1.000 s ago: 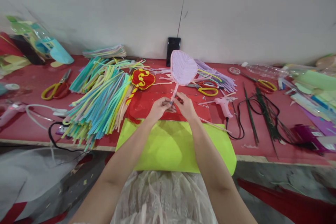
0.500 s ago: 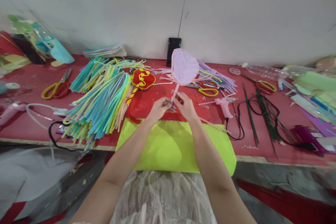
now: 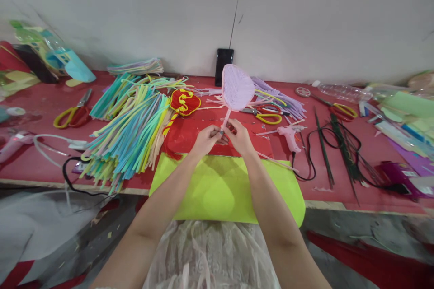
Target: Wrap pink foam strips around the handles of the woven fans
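Observation:
Between my hands stands a small lilac fan (image 3: pixel 238 88) made of pipe cleaners, its pink wrapped handle pointing down. My left hand (image 3: pixel 209 139) pinches the lower end of the handle. My right hand (image 3: pixel 239 135) grips the same end from the other side, its fingertips touching those of the left. Beneath my hands lie a red board (image 3: pixel 190 133) and a lime-green sheet (image 3: pixel 217 189) that hangs over the table edge. A red and yellow fan (image 3: pixel 185 102) with a striped handle rests to the left of my hands.
A big pile of pastel pipe cleaners (image 3: pixel 129 135) lies at left, with scissors (image 3: pixel 72 113) beyond. A pink glue gun (image 3: pixel 289 137) with a black cord lies at right, near dark green stems (image 3: pixel 342 149). A black phone (image 3: pixel 224 65) leans on the wall.
The lilac fan has turned slightly about its handle, so its head looks a little narrower. Both hands have kept their places on the handle.

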The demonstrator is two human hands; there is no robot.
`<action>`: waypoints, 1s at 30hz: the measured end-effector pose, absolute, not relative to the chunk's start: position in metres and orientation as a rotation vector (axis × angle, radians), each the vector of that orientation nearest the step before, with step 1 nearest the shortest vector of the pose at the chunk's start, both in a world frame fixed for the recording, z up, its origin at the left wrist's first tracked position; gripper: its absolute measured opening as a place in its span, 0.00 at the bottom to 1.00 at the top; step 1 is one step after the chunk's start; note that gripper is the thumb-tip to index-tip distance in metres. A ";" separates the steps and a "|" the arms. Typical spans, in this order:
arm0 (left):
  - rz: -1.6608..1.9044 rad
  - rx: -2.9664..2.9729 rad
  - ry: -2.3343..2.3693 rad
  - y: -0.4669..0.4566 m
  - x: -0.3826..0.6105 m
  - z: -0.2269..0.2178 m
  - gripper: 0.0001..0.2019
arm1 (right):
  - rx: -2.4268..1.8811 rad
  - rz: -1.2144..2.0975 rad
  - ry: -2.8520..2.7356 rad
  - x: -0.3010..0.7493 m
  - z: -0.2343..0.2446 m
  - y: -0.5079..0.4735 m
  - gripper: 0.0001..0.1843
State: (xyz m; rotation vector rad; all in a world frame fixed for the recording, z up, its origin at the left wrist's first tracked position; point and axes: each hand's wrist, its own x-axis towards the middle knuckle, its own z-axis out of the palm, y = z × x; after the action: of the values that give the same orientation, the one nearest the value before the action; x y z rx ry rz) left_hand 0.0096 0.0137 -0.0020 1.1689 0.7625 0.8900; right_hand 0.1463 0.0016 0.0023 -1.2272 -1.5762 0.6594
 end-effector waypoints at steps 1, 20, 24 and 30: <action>0.896 1.171 0.770 0.013 0.010 -0.002 0.05 | -1.230 0.655 -1.577 0.146 0.002 0.002 0.14; 1.030 1.429 0.763 0.011 0.011 -0.012 0.08 | -1.219 0.709 -1.478 0.148 -0.003 0.004 0.11; 1.036 1.468 0.775 0.011 0.010 -0.014 0.08 | -1.220 0.696 -1.491 0.148 -0.003 0.004 0.11; 1.070 1.421 0.788 0.011 0.013 -0.014 0.09 | -1.232 0.697 -1.496 0.147 -0.001 0.003 0.11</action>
State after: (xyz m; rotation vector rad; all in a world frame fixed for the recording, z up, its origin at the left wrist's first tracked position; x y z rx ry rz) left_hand 0.0126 0.0109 -0.0141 1.4208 0.7877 1.0704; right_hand 0.1474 0.0030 -0.0010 -1.2316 -1.4960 0.6969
